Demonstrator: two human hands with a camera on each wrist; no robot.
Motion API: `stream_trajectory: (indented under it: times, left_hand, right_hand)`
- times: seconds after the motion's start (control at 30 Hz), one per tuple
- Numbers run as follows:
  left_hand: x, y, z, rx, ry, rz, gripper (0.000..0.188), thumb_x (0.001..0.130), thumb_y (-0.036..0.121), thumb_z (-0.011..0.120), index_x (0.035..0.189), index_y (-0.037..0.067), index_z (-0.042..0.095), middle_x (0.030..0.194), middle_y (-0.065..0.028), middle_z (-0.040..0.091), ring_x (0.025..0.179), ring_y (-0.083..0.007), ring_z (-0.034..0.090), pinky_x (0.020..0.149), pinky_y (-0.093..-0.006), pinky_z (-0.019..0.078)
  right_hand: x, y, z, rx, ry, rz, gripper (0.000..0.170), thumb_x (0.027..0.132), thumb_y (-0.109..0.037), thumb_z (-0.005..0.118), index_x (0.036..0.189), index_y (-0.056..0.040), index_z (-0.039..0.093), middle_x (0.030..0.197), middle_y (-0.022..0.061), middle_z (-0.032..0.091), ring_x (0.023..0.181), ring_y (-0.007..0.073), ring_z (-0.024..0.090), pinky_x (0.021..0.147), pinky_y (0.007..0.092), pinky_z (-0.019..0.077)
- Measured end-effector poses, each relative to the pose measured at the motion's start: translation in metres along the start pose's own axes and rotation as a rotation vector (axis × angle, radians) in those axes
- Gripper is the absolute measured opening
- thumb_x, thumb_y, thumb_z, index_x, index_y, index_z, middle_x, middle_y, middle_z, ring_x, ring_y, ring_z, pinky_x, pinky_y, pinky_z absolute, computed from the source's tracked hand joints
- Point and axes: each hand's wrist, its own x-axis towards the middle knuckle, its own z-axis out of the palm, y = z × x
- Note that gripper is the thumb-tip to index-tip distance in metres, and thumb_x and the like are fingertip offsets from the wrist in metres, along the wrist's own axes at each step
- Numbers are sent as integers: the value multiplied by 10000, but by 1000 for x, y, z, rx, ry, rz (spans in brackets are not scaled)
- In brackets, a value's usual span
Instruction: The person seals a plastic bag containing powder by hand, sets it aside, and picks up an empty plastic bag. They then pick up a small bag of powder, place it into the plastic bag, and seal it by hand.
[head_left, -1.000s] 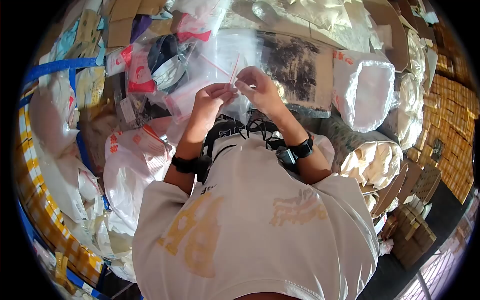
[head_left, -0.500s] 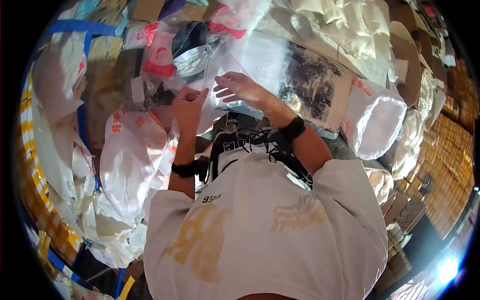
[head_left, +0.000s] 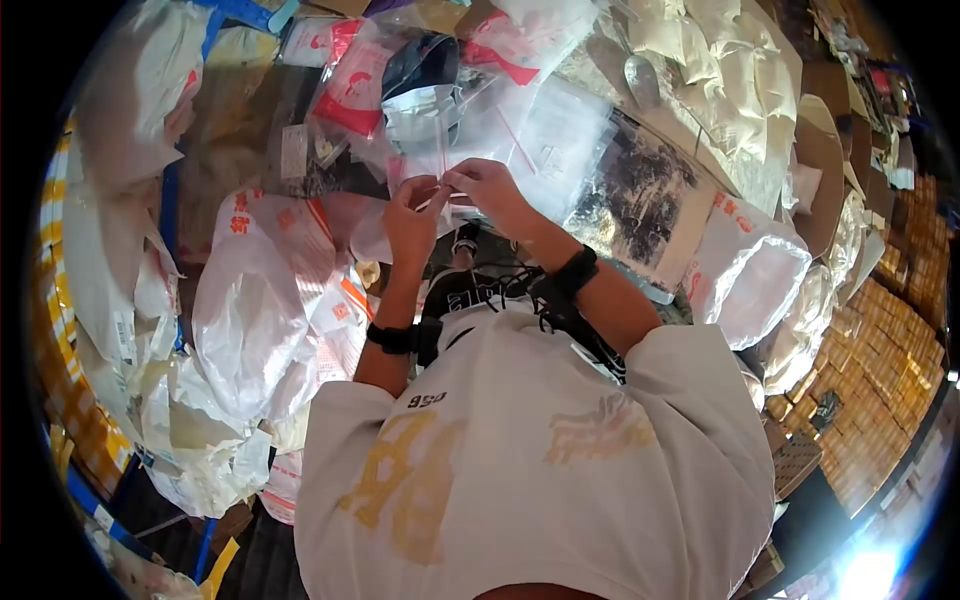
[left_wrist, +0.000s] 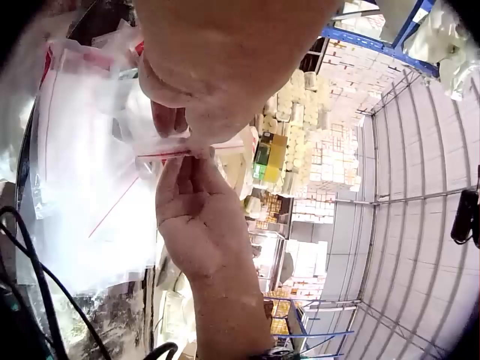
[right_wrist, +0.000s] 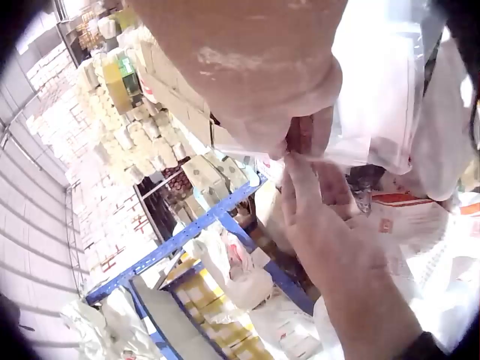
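A clear plastic zip bag (left_wrist: 161, 156) with a red line along its mouth is pinched between the fingertips of both hands. In the head view, my left hand (head_left: 412, 215) has thumb and fingers together at the bag's edge. My right hand (head_left: 492, 198) meets it there, its fingertips nearly against those of the left. Most of the bag blends into clear plastic behind it. Beyond the hands lies a pile of clear bags (head_left: 565, 145), some with red lines; the left wrist view shows the pile (left_wrist: 90, 172) beside the hands.
A dark-stained cardboard sheet (head_left: 640, 200) lies right of the pile, near an open white sack (head_left: 755, 280). At the left is a white sack with red print (head_left: 250, 310). Red-and-clear packets (head_left: 355, 90) lie farther back, with a metal scoop (head_left: 642, 82) at the right.
Half a second ago the hands were apart, the right one spread with loose fingers. They have come together at the bag's edge, and the head view has shifted.
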Motion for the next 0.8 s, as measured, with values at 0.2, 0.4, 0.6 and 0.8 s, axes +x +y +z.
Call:
stream_trajectory:
  times: [0.2,0.4,0.6,0.8]
  left_hand:
    - [0,16,-1,58,-134,-74,253,865,60,718,1089,-54,696,984,-120,737,878,-151,709,805,-263,554]
    - [1,7,4,207,-191,-79,254,875,107,708,1081,-41,714,956,-114,749,863,-143,717,790,-253,557]
    - [-2,13,4,362,-216,21,222,857,145,715,1007,-17,736,842,-121,749,764,-142,720,703,-272,549]
    - [30,-75,-34,201,-148,-68,204,878,188,701,980,15,736,774,-92,718,679,-132,657,658,-294,507]
  right_hand:
    - [0,7,0,-158,60,-59,185,921,-120,658,955,51,722,841,110,719,747,155,698,697,280,595]
    - [-14,-2,0,-638,154,-261,175,880,-122,671,943,33,723,790,145,722,716,172,717,655,300,570]
    - [-7,21,-17,-556,68,-248,144,876,-117,650,911,3,723,801,128,721,749,204,712,694,329,554]
    - [42,51,-96,-888,523,-301,234,830,-174,687,1034,-60,680,961,171,691,886,326,669,776,409,533]
